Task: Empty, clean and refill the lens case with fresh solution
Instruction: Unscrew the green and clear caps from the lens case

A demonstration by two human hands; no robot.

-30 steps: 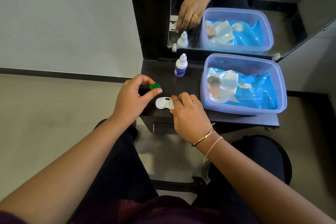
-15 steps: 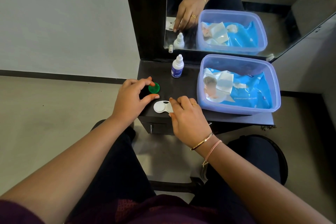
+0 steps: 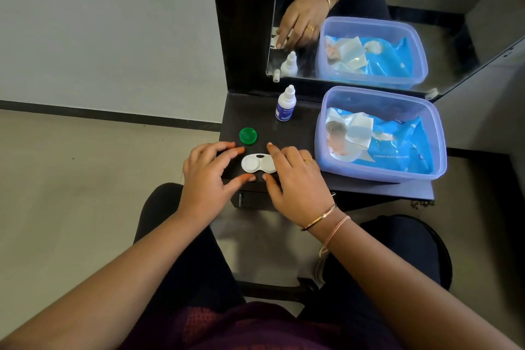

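The case lies flat on the desk, close to its front edge, with the left well uncovered and facing up. The right well is hidden under the right hand, whose fingers and thumb curve round that end and grip it. The left hand hovers just beside the other end, fingers loose and holding nothing. The green cap lies apart, just behind that hand. A spill looks the likeliest trouble: whether the open well holds old solution cannot be told, but if it does, a tilt or nudge would slop it onto the desk or the lap below. So near the edge, the case could also slide off. The loose cap may pick up dirt, or be knocked away by a reach toward the bottle, upright further back beside the tub.
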